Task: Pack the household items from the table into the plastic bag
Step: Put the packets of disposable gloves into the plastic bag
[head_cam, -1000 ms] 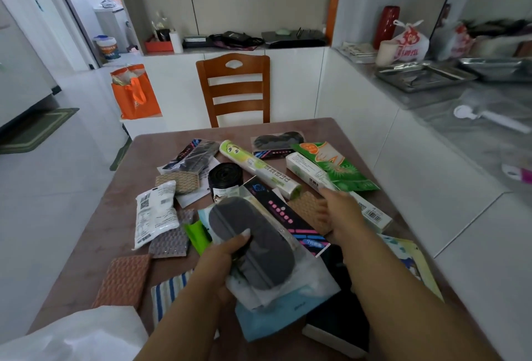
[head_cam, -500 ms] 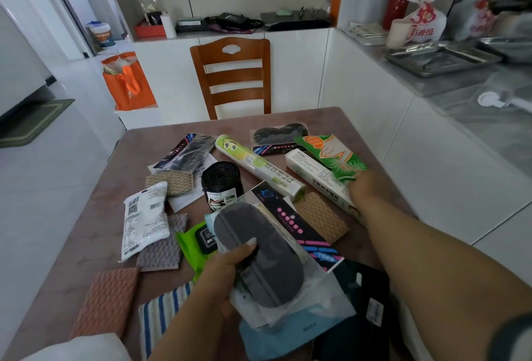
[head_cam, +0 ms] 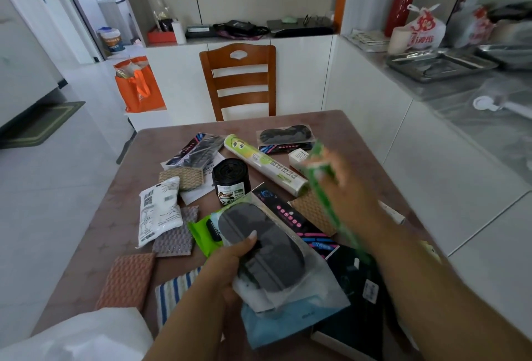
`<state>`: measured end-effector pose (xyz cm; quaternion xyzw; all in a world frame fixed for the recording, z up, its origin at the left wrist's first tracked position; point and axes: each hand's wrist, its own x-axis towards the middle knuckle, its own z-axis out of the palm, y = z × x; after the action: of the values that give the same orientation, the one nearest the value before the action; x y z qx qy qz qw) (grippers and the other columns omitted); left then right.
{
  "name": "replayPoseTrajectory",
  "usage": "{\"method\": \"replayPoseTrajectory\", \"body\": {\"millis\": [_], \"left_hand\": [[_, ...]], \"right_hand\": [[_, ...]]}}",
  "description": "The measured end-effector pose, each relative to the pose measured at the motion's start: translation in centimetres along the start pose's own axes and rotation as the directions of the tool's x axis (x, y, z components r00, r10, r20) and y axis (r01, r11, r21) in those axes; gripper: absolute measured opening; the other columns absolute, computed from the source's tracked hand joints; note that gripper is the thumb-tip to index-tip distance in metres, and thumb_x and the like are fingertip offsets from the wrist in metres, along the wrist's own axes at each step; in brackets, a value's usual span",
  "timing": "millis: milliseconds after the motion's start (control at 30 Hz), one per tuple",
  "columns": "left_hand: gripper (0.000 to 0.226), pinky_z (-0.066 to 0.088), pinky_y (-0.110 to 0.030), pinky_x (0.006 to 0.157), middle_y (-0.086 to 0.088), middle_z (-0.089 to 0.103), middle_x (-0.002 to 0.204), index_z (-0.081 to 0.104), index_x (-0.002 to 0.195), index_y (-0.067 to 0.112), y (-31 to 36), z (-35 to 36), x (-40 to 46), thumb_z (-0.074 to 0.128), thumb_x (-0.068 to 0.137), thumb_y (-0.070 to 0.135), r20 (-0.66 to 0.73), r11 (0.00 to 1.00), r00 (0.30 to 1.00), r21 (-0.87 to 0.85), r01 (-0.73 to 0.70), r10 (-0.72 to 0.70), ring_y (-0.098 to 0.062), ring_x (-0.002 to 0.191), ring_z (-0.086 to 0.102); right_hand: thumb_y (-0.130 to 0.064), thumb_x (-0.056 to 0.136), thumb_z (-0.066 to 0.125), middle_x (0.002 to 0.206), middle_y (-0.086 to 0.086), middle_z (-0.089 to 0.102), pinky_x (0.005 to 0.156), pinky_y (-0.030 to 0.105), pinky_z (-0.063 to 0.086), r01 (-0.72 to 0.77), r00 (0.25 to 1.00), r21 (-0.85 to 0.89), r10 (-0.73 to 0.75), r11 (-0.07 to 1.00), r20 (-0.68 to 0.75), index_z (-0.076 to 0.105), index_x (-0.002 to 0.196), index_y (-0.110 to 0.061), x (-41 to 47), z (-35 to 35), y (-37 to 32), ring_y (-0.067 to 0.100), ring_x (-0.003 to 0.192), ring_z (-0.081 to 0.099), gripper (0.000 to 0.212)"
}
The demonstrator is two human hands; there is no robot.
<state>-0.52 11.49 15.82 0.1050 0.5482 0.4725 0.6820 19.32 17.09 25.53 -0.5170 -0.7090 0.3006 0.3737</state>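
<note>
Left hand [head_cam: 230, 257] gripped a stack of clear packets with a dark oval pad [head_cam: 260, 248] uppermost; right hand [head_cam: 345, 188] held a blurred green packet [head_cam: 322, 185] raised above the table [head_cam: 126, 188].

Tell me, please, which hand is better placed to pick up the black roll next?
Neither is free: the left hand grips a stack of packets, the right hand holds the green packet. The right looks nearer the black roll.

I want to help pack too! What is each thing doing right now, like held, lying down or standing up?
left hand: holding dark pad packet
right hand: lifting green packet, blurred
black bag roll: standing upright
wrap roll: lying flat
white pouch: lying flat
white plastic bag: at table edge
</note>
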Motion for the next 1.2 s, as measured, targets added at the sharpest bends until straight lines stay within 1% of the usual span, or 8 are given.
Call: {"method": "replayPoseTrajectory", "body": {"millis": [167,300,433,600,767,833,933,1200], "left_hand": [[0.094,0.047,-0.055,0.099,-0.026,0.068,0.115,0.066,0.115,-0.001,-0.9,-1.2,0.9,0.09,0.042,0.054,-0.014,1.0,1.0,0.025,-0.015,0.015,-0.042,0.108,0.065],[0.101,0.041,-0.056,0.106,-0.028,0.062,0.125,0.063,0.123,0.002,-0.9,-1.4,0.8,0.072,0.053,0.075,0.004,0.999,1.0,-0.029,0.017,-0.017,-0.043,0.117,0.059],[0.058,0.042,-0.056,0.103,-0.028,0.063,0.124,0.064,0.122,0.001,-0.2,-0.8,-1.1,0.055,0.09,0.048,0.149,0.992,0.986,-0.092,0.089,-0.075,-0.043,0.119,0.057],[0.035,0.059,-0.043,0.066,-0.03,0.069,0.089,0.064,0.099,-0.011,-0.7,-0.9,-1.9,0.059,0.072,0.009,0.19,0.986,0.968,0.044,0.159,-0.164,-0.039,0.077,0.07],[0.046,0.059,-0.047,0.064,-0.027,0.07,0.093,0.056,0.115,-0.005,0.5,-1.2,-3.8,0.064,0.072,0.006,0.174,0.994,0.978,0.039,0.107,-0.112,-0.036,0.07,0.071],[0.045,0.06,-0.047,0.067,-0.025,0.07,0.094,0.056,0.116,-0.005,1.2,-1.3,-5.1,0.064,0.073,0.007,0.184,0.996,0.98,0.047,0.073,-0.08,-0.035,0.071,0.071],[0.039,0.06,-0.043,0.063,-0.023,0.071,0.089,0.059,0.112,-0.005,1.8,-1.3,-7.1,0.063,0.076,0.01,0.194,0.997,0.98,0.07,0.024,-0.038,-0.034,0.068,0.071],[0.026,0.056,-0.042,0.084,-0.017,0.076,0.09,0.072,0.09,0.007,2.9,-3.2,-13.7,0.058,0.092,0.029,0.095,0.922,0.988,0.357,-0.148,0.121,-0.031,0.081,0.071]], "right_hand": [[-0.027,0.099,0.044,0.098,-0.026,0.06,0.068,0.003,0.041,0.127,0.944,0.019,-0.127,0.992,0.304,0.06,0.119,-0.032,-6.0,5.1,1.5,-0.017,0.09,0.057,0.026],[-0.035,0.095,0.045,0.095,-0.009,0.068,0.075,0.028,0.049,0.096,0.91,0.107,-0.13,0.99,0.393,0.063,0.105,-0.029,-6.9,6.7,1.4,0.002,0.088,0.061,0.021],[-0.023,0.093,0.05,0.069,-0.02,0.061,0.067,0.021,0.039,-0.051,0.889,0.254,-0.072,0.966,0.452,0.056,0.077,-0.036,-6.6,7.5,0.7,-0.006,0.066,0.051,0.021],[-0.036,0.097,0.045,0.086,0.011,0.069,0.088,0.044,0.052,-0.209,0.792,0.374,-0.068,0.904,0.607,0.053,0.082,-0.015,-6.5,7.4,-0.7,0.027,0.085,0.066,0.027],[-0.068,0.07,0.063,0.098,-0.001,0.064,0.072,0.023,0.055,-0.256,0.961,0.109,0.241,0.961,0.137,0.054,0.105,-0.021,-3.6,4.1,0.5,0.001,0.083,0.067,0.059],[-0.068,0.049,0.078,0.107,0.004,0.07,0.085,0.042,0.056,-0.523,0.841,0.218,0.458,0.824,0.286,0.058,0.113,-0.017,-2.9,3.4,1.1,0.021,0.092,0.071,0.084],[-0.033,0.07,0.074,0.092,0.018,0.076,0.076,0.042,0.059,-0.758,0.642,0.425,0.452,0.495,0.619,0.067,0.101,-0.006,-4.1,3.7,0.1,0.03,0.076,0.074,0.042],[-0.013,0.07,0.067,0.091,0.023,0.074,0.064,0.039,0.059,-0.798,0.587,0.485,0.28,0.357,0.76,0.068,0.104,0.0,-7.8,6.8,-1.7,0.033,0.073,0.073,0.036]]}}
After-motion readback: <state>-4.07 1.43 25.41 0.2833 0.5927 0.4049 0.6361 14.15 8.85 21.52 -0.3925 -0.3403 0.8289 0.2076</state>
